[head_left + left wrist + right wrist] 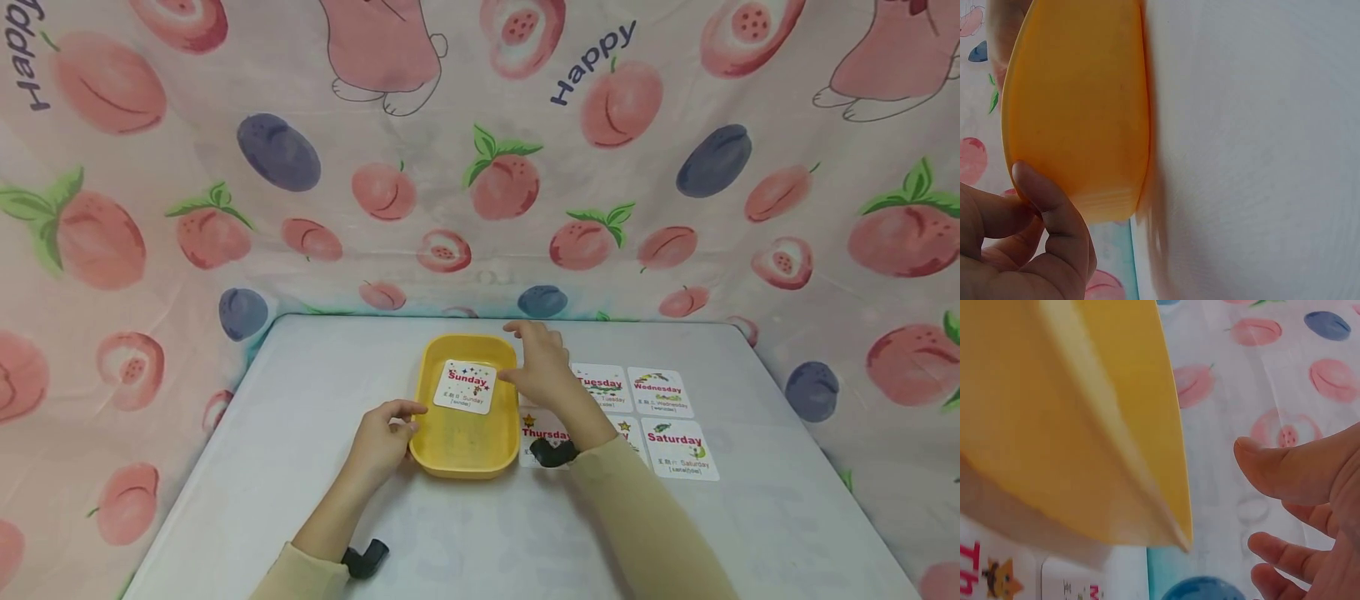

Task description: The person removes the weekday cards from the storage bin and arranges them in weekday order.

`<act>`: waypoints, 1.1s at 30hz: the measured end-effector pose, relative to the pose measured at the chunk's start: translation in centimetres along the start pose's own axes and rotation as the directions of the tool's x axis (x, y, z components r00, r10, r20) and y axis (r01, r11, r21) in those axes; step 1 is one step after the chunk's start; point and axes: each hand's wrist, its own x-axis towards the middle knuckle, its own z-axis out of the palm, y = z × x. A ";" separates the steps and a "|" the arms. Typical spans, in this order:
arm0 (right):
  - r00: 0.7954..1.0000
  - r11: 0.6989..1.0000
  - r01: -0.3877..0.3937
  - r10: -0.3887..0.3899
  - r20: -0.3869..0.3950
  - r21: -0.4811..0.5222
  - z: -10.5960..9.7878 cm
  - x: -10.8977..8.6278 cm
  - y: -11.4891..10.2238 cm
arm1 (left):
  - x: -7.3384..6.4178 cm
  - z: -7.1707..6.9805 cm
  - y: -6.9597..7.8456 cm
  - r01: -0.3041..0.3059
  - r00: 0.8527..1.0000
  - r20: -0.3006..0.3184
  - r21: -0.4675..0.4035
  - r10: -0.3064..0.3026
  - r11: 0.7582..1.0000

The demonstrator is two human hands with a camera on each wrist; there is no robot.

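A shallow yellow plastic tray (465,446) stands on the table, with a white "Sunday" card (465,387) lying in its upper half. My left hand (381,442) pinches the tray's left rim between thumb and finger, as the left wrist view also shows. Over the tray's far right edge is my right hand (546,367), its fingers spread and holding nothing; the right wrist view shows its thumb apart from the yellow wall. Right of the tray lie "Tuesday" (600,385), "Wednesday" (660,392), "Thursday" (542,432) and "Saturday" (682,450) cards, some partly hidden by my right arm.
The cards form two rows on a white table (315,367). Behind the table hangs a fruit-patterned cloth (450,150). Black bands (553,452) sit at both wrists. A card with an "M" (1075,584) peeks out below the tray in the right wrist view.
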 end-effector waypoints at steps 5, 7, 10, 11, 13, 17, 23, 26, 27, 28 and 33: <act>0.999 0.998 0.044 -0.043 0.019 -0.039 0.7 0.3 -1.2 | 0.1 0.0 -0.1 -0.021 1.000 -0.003 -0.003 0.021 1.000; 0.998 0.997 0.055 -0.054 0.031 -0.059 0.9 0.3 -1.9 | 0.0 0.0 -0.1 -0.024 1.000 -0.002 -0.003 0.024 1.000; 0.997 0.994 0.060 -0.055 0.054 -0.094 1.3 0.5 -2.8 | 0.0 0.0 0.0 -0.024 1.000 0.000 -0.003 0.024 1.000; 0.996 0.992 0.062 -0.055 0.063 -0.107 1.5 0.6 -3.1 | 0.0 -0.1 0.0 -0.025 1.000 0.001 -0.004 0.025 1.000; 0.995 0.988 0.066 -0.055 0.080 -0.137 1.9 0.8 -3.5 | 0.0 -0.1 0.0 -0.026 1.000 0.001 -0.004 0.026 1.000; 0.992 0.981 0.075 -0.055 0.113 -0.181 2.8 1.1 -3.9 | 0.0 -0.1 -0.1 -0.026 1.000 0.002 -0.002 0.026 1.000; 0.982 0.970 0.101 -0.062 0.177 -0.220 3.9 1.4 -4.2 | -0.1 -0.1 0.0 -0.027 1.000 0.009 -0.009 0.027 1.000; 0.975 0.965 0.123 -0.074 0.212 -0.233 4.2 1.4 -4.5 | -0.2 -0.2 0.1 -0.029 1.000 0.011 -0.015 0.029 0.999; 0.972 0.963 0.131 -0.077 0.223 -0.237 4.2 1.4 -4.6 | -0.2 -0.2 0.1 -0.030 0.999 0.012 -0.016 0.031 0.999; 0.969 0.961 0.137 -0.080 0.233 -0.241 4.3 1.4 -4.7 | -0.2 -0.2 0.0 -0.031 0.999 0.011 -0.018 0.032 0.999; 0.959 0.942 0.168 -0.088 0.269 -0.292 4.9 1.5 -4.8 | -0.1 -0.2 0.0 -0.032 0.999 0.013 -0.022 0.032 0.999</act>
